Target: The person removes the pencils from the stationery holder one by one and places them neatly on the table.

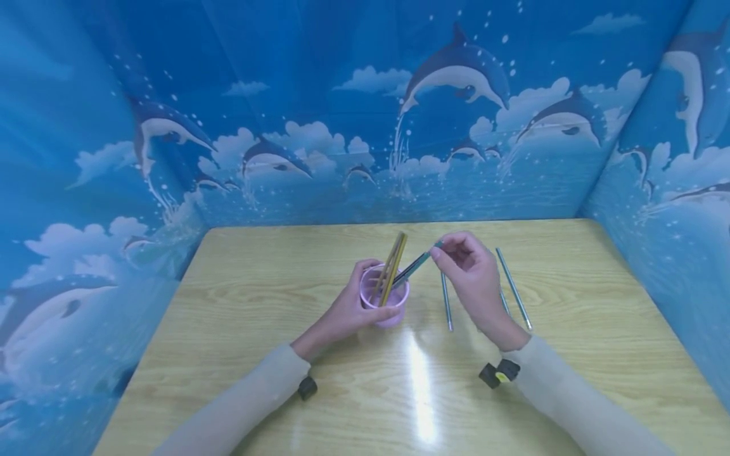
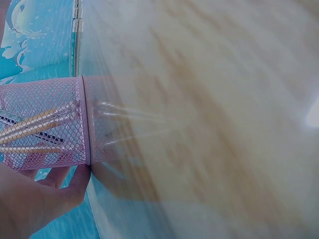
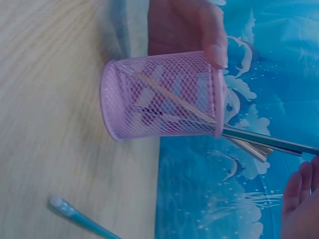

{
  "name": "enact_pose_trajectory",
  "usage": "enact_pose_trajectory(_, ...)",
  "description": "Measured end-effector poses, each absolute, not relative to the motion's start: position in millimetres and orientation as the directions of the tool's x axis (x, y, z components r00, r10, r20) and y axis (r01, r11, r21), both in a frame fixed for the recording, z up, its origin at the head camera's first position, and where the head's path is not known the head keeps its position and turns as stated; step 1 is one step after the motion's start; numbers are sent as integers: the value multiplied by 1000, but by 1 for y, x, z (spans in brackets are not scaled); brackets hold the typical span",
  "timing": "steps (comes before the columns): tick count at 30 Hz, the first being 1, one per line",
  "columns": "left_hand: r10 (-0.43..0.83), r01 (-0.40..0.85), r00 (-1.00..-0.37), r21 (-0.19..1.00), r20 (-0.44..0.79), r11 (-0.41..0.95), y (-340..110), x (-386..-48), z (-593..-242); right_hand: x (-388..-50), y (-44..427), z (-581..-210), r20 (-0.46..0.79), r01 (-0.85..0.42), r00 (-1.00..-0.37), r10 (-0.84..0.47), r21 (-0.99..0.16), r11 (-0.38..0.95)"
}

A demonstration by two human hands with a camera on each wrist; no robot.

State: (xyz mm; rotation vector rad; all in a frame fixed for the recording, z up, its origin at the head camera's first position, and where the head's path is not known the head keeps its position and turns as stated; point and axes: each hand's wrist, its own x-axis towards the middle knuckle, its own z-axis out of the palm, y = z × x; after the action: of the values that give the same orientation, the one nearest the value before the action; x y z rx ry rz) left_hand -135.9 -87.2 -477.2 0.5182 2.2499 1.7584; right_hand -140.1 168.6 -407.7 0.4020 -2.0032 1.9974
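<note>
Left hand (image 1: 349,308): wrapped around pink mesh cup (image 3: 164,74), grasping.
Right hand (image 1: 472,273): pinching green pencil (image 1: 419,261), its lower end inside cup.

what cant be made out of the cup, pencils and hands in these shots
Head: part of one loose pencil, hidden by the right hand.
Head: how far the left hand reaches behind the pink cup, which hides it.
Left wrist: the cup's open top, cut off by the left edge.
Right wrist: the green pencil's upper end, past the right edge.
</note>
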Motion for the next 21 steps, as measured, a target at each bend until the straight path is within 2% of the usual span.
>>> enact_pose_trajectory(4, 418, 134, -908, 967, 33, 215, -87, -136, -477, -139, 171, -401, 447, -448, -894, 36, -894, -32)
enact_pose_trajectory(13, 412, 139, -910, 968, 42, 209, -87, -134, -477, -137, 181, -383, 580, -575, -813, 49, -788, -217)
enact_pose_trajectory(21, 413, 140, -909, 970, 45, 201, -86, -134, -476, -140, 194, -375, 622, -611, -782, 31, -757, -233)
